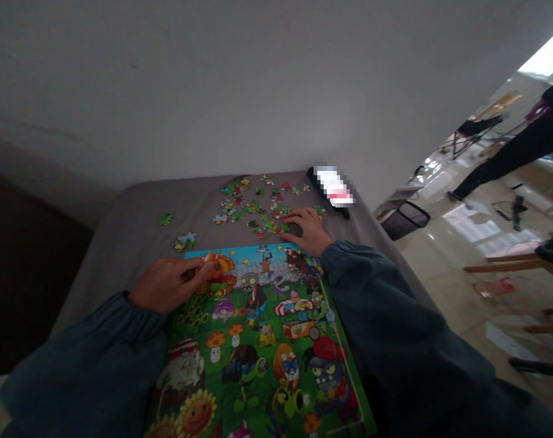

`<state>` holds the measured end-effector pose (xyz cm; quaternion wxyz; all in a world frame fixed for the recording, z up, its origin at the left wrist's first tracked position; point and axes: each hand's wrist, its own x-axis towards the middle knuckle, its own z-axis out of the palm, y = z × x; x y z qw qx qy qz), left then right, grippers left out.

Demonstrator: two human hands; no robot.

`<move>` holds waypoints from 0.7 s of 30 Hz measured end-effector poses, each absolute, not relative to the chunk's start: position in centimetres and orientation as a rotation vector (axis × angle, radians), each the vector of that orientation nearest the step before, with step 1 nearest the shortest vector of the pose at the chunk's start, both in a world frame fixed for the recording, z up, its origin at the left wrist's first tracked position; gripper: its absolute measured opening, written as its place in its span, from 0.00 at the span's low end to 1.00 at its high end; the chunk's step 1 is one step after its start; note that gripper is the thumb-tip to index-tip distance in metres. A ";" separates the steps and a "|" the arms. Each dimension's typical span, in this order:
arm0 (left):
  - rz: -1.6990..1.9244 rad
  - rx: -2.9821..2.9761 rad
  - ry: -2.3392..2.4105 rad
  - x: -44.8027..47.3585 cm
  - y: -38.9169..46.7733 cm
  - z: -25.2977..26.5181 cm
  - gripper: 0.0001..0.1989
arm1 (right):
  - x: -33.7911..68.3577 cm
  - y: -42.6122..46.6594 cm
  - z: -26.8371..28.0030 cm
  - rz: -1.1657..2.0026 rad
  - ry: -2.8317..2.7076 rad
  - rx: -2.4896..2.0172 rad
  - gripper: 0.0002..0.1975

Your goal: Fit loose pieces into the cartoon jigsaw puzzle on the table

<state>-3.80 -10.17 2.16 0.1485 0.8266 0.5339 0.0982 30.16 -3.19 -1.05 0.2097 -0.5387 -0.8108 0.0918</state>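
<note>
A green puzzle board [258,328], printed with cartoon plants and zombies, lies in front of me. Over its upper left corner, my left hand [169,283] is closed in a pinch, with a small puzzle piece [210,258] at the fingertips. My right hand [309,231] is just beyond the board's far right edge, its fingers apart and bent down at the loose puzzle pieces [251,210]. Whatever lies under its fingertips is hidden. A small cluster of pieces [185,241] sits beyond my left hand, and a single green piece [166,218] lies farther left.
Grey cloth [121,231] covers the table, which stands against a pale wall [221,91]. A phone [331,187] with a lit screen lies at the far right. On the floor are a dark mesh bin [403,220] and wooden furniture. Another person's leg [508,152] shows at right.
</note>
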 end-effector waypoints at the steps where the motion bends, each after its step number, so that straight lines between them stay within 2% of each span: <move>1: 0.277 2.376 1.540 -3.8 -10.2 2.1 0.27 | 30.2 -3.2 -1.1 0.272 -2.236 -1.487 0.19; 6: 0.250 2.376 1.536 -3.9 -10.1 1.9 0.30 | 30.5 -3.7 -1.1 0.233 -2.243 -1.424 0.16; 13: 0.252 2.430 1.532 -3.8 -10.2 2.0 0.29 | 28.1 -3.2 0.1 0.107 -2.480 -1.295 0.19; 18: 0.249 2.430 1.501 -3.8 -10.2 2.2 0.27 | 25.9 -2.3 -0.3 0.246 -2.542 -1.263 0.17; 21: 0.233 2.391 1.524 -3.6 -10.2 2.2 0.27 | 26.1 -2.1 -0.2 0.331 -2.447 -1.209 0.10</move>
